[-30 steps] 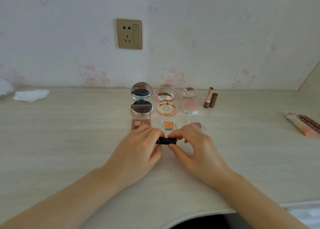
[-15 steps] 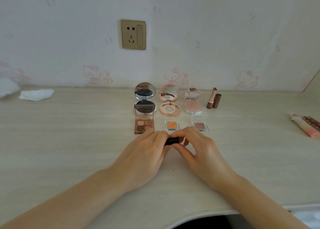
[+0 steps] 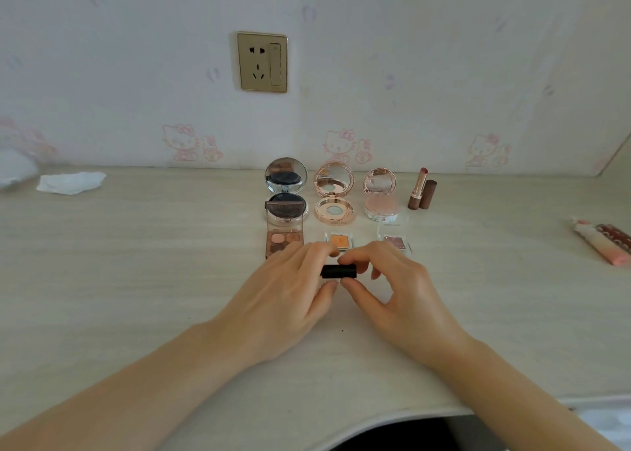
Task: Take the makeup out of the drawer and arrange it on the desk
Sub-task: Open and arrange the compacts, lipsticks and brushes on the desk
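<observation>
We pinch the black lipstick tube (image 3: 338,271) at both ends, left hand (image 3: 280,300) and right hand (image 3: 392,290), low over the bench (image 3: 136,280), just near of the orange eyeshadow pan (image 3: 339,240). Risk, as we judge it: the grip slips while uncapping and the tube rolls into the open compacts.

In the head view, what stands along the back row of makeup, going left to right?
Silver mirrored compact → rose-gold compact → pink blush compact → open lipstick → its brown cap.
</observation>
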The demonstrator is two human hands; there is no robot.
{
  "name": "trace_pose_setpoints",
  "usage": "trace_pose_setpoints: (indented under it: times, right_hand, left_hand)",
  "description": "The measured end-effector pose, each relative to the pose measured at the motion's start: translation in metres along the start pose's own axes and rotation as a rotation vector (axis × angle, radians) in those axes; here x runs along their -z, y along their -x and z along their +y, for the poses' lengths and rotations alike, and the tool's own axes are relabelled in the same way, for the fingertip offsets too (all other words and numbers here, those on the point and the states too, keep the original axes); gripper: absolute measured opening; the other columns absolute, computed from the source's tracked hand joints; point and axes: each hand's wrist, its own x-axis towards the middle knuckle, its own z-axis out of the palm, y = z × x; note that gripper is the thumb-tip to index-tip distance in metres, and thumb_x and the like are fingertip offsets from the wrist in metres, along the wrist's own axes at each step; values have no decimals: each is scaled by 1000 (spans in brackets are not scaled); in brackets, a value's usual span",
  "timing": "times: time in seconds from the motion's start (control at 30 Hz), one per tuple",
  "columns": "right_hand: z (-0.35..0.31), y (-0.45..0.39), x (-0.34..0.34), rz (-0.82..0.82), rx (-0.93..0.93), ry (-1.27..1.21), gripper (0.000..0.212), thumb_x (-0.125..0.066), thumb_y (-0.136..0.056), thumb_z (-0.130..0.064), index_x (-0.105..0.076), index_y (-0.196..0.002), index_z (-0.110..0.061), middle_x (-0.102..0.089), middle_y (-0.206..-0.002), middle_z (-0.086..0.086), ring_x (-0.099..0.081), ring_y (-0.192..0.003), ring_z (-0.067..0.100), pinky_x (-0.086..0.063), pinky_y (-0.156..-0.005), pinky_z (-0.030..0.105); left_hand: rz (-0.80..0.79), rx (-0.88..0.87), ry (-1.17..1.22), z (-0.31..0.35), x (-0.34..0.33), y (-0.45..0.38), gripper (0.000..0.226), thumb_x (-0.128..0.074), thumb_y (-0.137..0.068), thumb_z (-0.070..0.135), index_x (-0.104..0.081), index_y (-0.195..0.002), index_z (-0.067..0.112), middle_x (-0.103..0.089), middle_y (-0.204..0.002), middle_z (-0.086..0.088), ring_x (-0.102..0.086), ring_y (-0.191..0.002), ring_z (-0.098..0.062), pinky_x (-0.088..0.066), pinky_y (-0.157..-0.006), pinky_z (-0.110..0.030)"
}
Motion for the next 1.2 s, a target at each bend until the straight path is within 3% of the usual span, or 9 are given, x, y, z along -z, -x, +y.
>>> trace_pose_setpoints:
  times: [0.07,0.17,0.3,0.4,0.53,0.63,0.8,1.03,1.2]
  right_hand:
    - [-1,0,1,13,-1,3,26,-68,-84,-10,-64,-108,-19,-58,-91,-12,-50,-85,0,-38,-74,12]
    - [-1,-1,2,9,3,4,26,-69,-83,-9,-64,-106,-18,-54,-87,-13,-49,-82,1,-39,-71,14]
    - [-1,-2,2,31,-40,-88,18,-67,-86,-14,-63,-103,-19,-59,-87,-8,-54,-80,8,-46,-69,22]
    - [-3,-3,3,52,-127,-192,12,-58,-90,-26,-56,-100,-33,-60,-90,-19,-60,-85,8,-49,-73,20]
    - [-7,-4,2,74,-154,-265,16,-58,-87,-34,-52,-96,-46,-63,-93,-27,-65,-89,7,-50,-75,14]
    - [-5,-5,5,189,-185,-372,19,-58,-85,-27,-56,-98,-40,-69,-98,-17,-69,-91,14,-53,-76,20]
    - [6,-6,10,359,-290,-372,24,-55,-86,-16,-55,-102,-34,-70,-94,-10,-66,-76,15,-54,-70,28]
    - [9,-5,8,268,-379,-337,25,-45,-87,-27,-52,-103,-44,-66,-89,-11,-61,-76,11,-46,-60,17]
    - [10,-9,11,279,-368,-400,22,-48,-97,-11,-55,-104,-31,-68,-88,-11,-67,-79,11,-53,-61,20]
  left_hand:
    - [38,16,81,1,-1,0,27,-33,-94,27,-42,-119,21,-39,-87,22,-41,-81,-1,-33,-70,-15]
    - [11,99,286,-2,-5,3,20,-38,-98,21,-39,-115,32,-44,-84,23,-47,-80,6,-34,-69,-9]
    - [35,173,477,-4,-7,3,23,-51,-97,22,-43,-107,42,-60,-95,18,-55,-79,-11,-41,-70,-20]
    - [76,175,511,-4,-7,0,16,-58,-94,22,-54,-106,31,-62,-99,23,-60,-83,-17,-45,-75,-30]
    - [103,179,538,-5,-8,-2,18,-60,-92,15,-59,-104,29,-62,-100,26,-61,-94,-6,-48,-78,-20]
    - [130,267,638,-8,-9,-3,25,-61,-91,13,-60,-97,37,-65,-100,18,-65,-93,-7,-50,-78,-17]
    - [199,436,815,-15,-11,-6,21,-61,-90,4,-64,-97,24,-68,-90,3,-71,-82,-13,-56,-77,-32]
    - [207,473,918,-14,-9,-10,13,-63,-89,4,-62,-95,16,-72,-84,6,-72,-86,-19,-56,-80,-36]
    - [203,475,1016,0,-6,-23,6,-67,-87,9,-65,-91,14,-73,-83,-1,-73,-78,-21,-59,-71,-27]
